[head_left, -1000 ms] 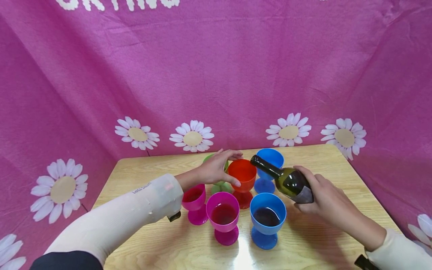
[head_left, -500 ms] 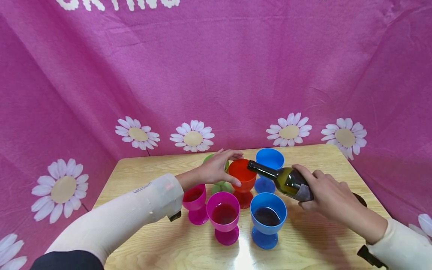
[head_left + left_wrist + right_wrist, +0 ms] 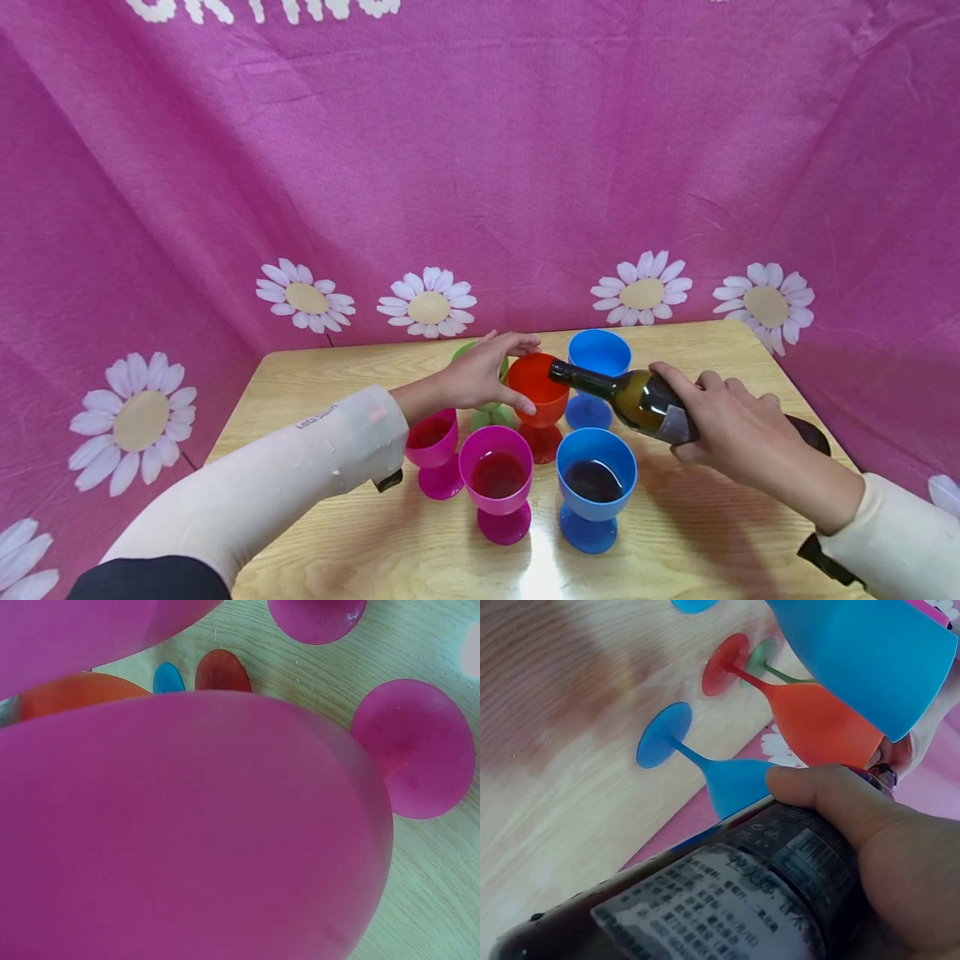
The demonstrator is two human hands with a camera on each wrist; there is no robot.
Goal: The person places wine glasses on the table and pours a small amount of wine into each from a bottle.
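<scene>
My right hand (image 3: 731,429) grips a dark green wine bottle (image 3: 645,400), tilted nearly level with its base to the right. The bottle's mouth is over the rim of a red goblet (image 3: 542,407). My left hand (image 3: 476,377) holds that goblet's bowl, thumb in front and fingers at the back. In the right wrist view, the bottle's printed label (image 3: 720,907) fills the front, and the orange-red goblet (image 3: 821,724) stands beyond. Pink goblets (image 3: 195,825) hide most of the left hand's work in the left wrist view. Whether liquid is flowing cannot be seen.
Two pink goblets (image 3: 497,479) and a near blue goblet (image 3: 596,500) hold dark liquid. Another blue goblet (image 3: 600,354) stands behind the bottle. A green goblet (image 3: 491,417) is partly hidden by the left hand. All stand on a wooden table (image 3: 337,533) before a pink flowered cloth (image 3: 525,167).
My right hand has tipped the bottle closer to level, raising its base, and its mouth has moved left over the red goblet. The left hand has stayed in place.
</scene>
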